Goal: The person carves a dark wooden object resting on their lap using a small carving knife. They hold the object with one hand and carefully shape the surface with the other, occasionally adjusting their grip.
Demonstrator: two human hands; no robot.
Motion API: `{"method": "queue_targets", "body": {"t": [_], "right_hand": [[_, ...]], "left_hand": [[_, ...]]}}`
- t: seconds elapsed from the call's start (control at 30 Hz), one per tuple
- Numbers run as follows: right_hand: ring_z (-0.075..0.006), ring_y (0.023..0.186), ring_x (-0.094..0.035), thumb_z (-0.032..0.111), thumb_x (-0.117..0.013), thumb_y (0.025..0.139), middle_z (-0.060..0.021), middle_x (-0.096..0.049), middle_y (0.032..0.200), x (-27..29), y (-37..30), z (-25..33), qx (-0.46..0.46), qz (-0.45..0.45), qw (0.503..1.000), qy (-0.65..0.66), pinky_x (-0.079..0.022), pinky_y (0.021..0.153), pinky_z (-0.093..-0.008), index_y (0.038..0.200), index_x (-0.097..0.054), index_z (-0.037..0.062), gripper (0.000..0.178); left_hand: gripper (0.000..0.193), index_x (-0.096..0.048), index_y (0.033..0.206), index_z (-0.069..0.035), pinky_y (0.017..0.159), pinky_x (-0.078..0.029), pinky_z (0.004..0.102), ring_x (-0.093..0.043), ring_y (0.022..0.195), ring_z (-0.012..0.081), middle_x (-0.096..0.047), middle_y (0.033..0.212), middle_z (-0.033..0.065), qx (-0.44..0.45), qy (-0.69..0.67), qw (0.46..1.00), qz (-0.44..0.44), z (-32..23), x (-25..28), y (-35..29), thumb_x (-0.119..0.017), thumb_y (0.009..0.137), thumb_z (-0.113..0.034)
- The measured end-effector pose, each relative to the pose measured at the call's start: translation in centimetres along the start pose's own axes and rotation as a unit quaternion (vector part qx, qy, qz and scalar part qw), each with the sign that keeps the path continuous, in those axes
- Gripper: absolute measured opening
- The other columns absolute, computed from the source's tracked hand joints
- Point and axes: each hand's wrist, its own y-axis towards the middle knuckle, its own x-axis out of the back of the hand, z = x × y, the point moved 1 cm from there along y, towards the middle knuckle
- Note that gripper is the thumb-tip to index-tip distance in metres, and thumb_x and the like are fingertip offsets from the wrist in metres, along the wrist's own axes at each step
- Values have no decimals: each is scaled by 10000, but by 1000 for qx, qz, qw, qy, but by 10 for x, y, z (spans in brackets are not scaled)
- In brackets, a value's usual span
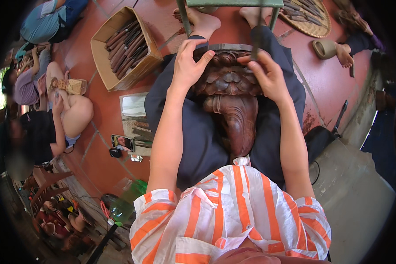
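Observation:
A dark brown carved wooden piece (232, 116) lies across my lap between my thighs. Its far part has layered, scrolled relief, and a smooth curved part narrows toward my waist. My left hand (190, 64) rests at its far left edge, thumb and fingers apart, with nothing in them. At the far right my right hand (270, 77) bends over the carving. Its fingers reach onto the relief, and the thumb stands apart from them. A blurred dark upright strip (257, 35) crosses in front of the right fingertips and partly hides them.
A cardboard box (150, 64) of wooden-handled tools stands at far left. A woven tray (323, 28) holds more tools at far right. A green stool (233, 2) stands ahead. A phone (122, 143) and a green bottle (121, 207) lie left. Other people sit nearby.

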Motion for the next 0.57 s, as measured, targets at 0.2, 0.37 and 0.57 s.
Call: {"method": "queue_targets", "body": {"t": [0.2, 0.37, 0.57], "right_hand": [[-90, 736, -512, 147, -594, 922, -28, -613, 801, -22, 17, 4, -96, 120, 988, 16, -441, 684, -263, 905, -584, -22, 171], [-63, 728, -467, 165, -613, 918, 2, -564, 780, -25, 19, -1, -118, 126, 984, 44, -414, 662, -239, 911, -583, -19, 187], [-55, 760, -474, 175, -652, 900, 17, -554, 799, -20, 13, -9, -128, 152, 976, 94, -420, 689, -226, 939, -592, -12, 200]], "left_hand": [[357, -562, 1165, -13, 730, -499, 250, -633, 809, 146, -649, 944, 92, 92, -376, 922, 25, -42, 6, 4, -688, 876, -180], [253, -497, 1083, 13, 572, -548, 247, -651, 658, 143, -641, 823, 96, 150, -369, 917, 27, -33, 5, 6, -634, 892, -80], [313, -454, 1147, -16, 554, -569, 272, -659, 629, 170, -647, 822, 116, 174, -389, 903, 54, -34, 2, 5, -625, 891, -74]]}}
